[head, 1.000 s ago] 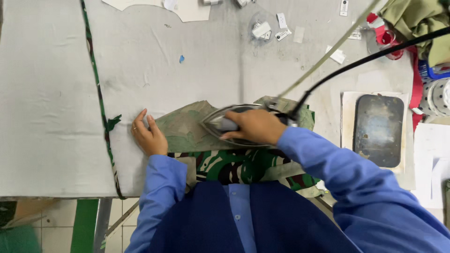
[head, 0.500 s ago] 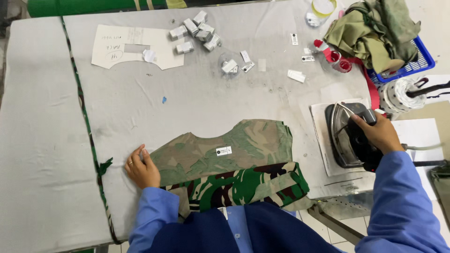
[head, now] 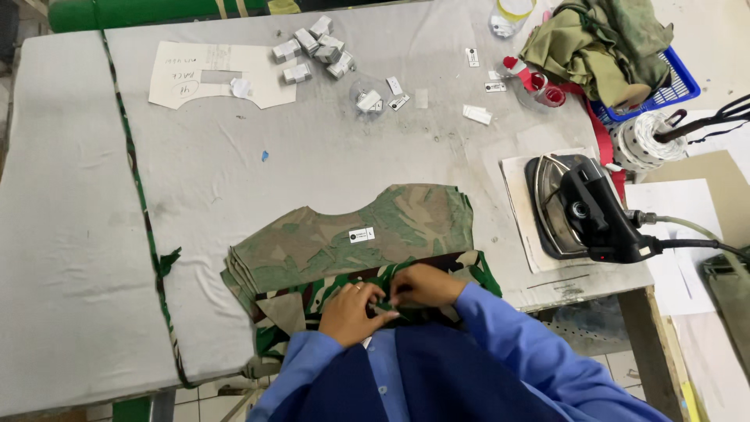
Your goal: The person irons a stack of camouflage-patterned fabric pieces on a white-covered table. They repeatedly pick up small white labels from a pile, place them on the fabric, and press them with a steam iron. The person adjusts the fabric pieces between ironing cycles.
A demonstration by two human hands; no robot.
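left hand (head: pixel 351 312): pinching camouflage fabric (head: pixel 367 242) edge | right hand (head: pixel 422 285): pinching same edge, fingertips meeting

**Padded bench and what lies on it**

Seen from above: grey cloth-covered bench (head: pixel 234 180), wrinkled and lightly stained. Near front edge, stack of camouflage fabric pieces (head: pixel 359 234), a small white label on top. At far left, cream paper pattern (head: pixel 211 78). Beside it, cluster of small grey label bundles (head: pixel 312 51), with loose white tags (head: pixel 476 115) scattered to the right. At right edge, black steam iron (head: pixel 586 207) resting on a pale mat (head: pixel 519 211). Far right corner: blue basket (head: pixel 676 82) heaped with olive cloth. Thin green strip (head: pixel 141 203) running front to back on left.
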